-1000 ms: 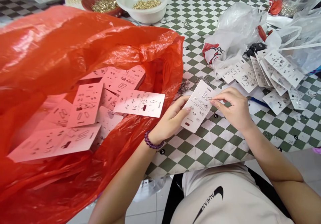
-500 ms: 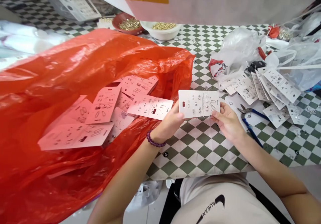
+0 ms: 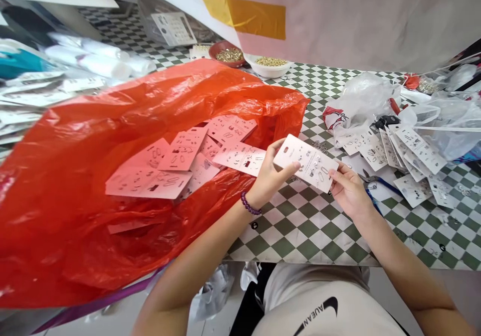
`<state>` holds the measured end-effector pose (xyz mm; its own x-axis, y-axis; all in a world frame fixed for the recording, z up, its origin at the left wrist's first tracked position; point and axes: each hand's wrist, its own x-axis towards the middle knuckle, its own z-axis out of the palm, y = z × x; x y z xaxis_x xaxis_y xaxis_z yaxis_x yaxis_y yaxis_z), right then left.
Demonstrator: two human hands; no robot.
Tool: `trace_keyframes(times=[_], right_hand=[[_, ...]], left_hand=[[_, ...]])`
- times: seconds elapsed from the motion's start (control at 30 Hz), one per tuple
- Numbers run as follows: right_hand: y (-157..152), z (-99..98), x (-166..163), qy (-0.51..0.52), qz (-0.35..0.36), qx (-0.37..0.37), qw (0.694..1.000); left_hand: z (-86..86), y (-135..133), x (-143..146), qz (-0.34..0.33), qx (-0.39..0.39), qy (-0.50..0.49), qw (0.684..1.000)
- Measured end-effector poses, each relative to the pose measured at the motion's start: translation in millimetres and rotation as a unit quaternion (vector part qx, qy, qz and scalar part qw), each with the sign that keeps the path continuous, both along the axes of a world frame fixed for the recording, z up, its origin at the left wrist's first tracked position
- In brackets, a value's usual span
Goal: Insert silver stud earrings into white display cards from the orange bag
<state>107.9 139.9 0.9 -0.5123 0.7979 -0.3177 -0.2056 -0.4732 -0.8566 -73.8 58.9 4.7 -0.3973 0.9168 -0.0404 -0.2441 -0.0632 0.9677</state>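
Both hands hold one white jewellery card (image 3: 306, 163) with small earrings pinned to it, just above the checked table. My left hand (image 3: 271, 178), with a purple bead bracelet on the wrist, pinches the card's left end beside the mouth of a big red plastic bag (image 3: 93, 175). My right hand (image 3: 347, 188) pinches the card's right end. Several similar cards (image 3: 176, 168) lie inside the red bag.
A fan of filled cards (image 3: 406, 150) and clear plastic bags (image 3: 366, 98) lie at the right, with blue-handled pliers (image 3: 379, 183) beside my right hand. Two bowls of gold pieces (image 3: 268, 65) stand at the back. The green-and-white checked table's edge (image 3: 300, 256) runs near my body.
The card has tilted and moved left toward the red bag's mouth, still held by both hands. The view has lifted, showing more of the table's far side.
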Motion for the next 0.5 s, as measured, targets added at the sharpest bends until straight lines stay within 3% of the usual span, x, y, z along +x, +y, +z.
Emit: trace_keyframes(times=[0.1, 0.3, 0.5], right_hand=[[-5, 1.9, -4, 0.026, -0.017, -0.021, 0.999], [-14, -0.3, -8, 0.037, -0.028, -0.014, 0.999], [-19, -7.9, -9, 0.028, -0.028, 0.050, 0.998]], left_hand=[[-4.1, 1, 5, -0.014, 0.014, -0.040, 0.999], [-9.8, -1, 12, -0.135, -0.030, 0.039, 0.990], [-11.6, -1, 13, -0.114, -0.009, -0.002, 0.993]])
